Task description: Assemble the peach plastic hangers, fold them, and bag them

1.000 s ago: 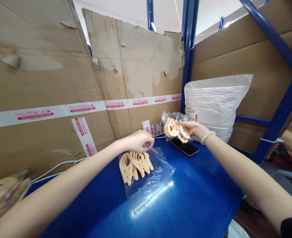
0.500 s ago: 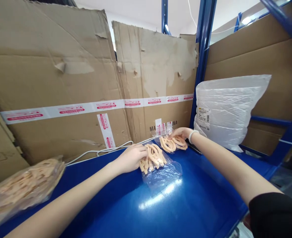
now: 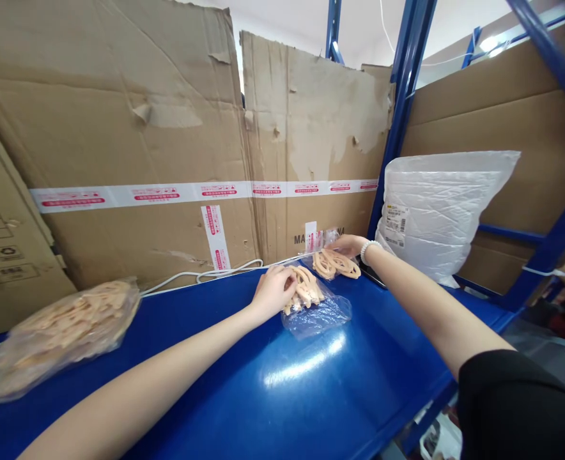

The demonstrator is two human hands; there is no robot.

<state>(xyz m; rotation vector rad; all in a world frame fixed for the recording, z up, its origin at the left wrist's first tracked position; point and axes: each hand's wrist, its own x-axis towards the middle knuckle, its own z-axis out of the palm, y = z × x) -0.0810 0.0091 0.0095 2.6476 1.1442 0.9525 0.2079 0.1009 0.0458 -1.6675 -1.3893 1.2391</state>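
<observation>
My left hand (image 3: 273, 291) is closed, fingers curled on the left side of a clear plastic bag (image 3: 318, 316) that lies on the blue surface. Pale peach, loop-shaped pieces (image 3: 307, 289) show inside it, bunched at its far end. Just beyond and to the right, my right hand (image 3: 349, 244), with a white beaded bracelet at the wrist, grips the far edge of a second bag of peach loops (image 3: 334, 263). Its fingertips are partly hidden. What the pieces are cannot be made out.
A larger clear bag of similar pieces (image 3: 81, 319) lies at the left. Cardboard sheets (image 3: 181, 147) stand along the back, with a white cable (image 3: 181, 276) at their foot. A white padded package (image 3: 436, 217), a dark flat object (image 3: 372, 276) and blue rack posts (image 3: 400, 121) are at the right.
The view has shifted slightly. My left hand has moved a little up and right over the nearer bag, covering more of its pieces. My right hand stays at the farther bag.
</observation>
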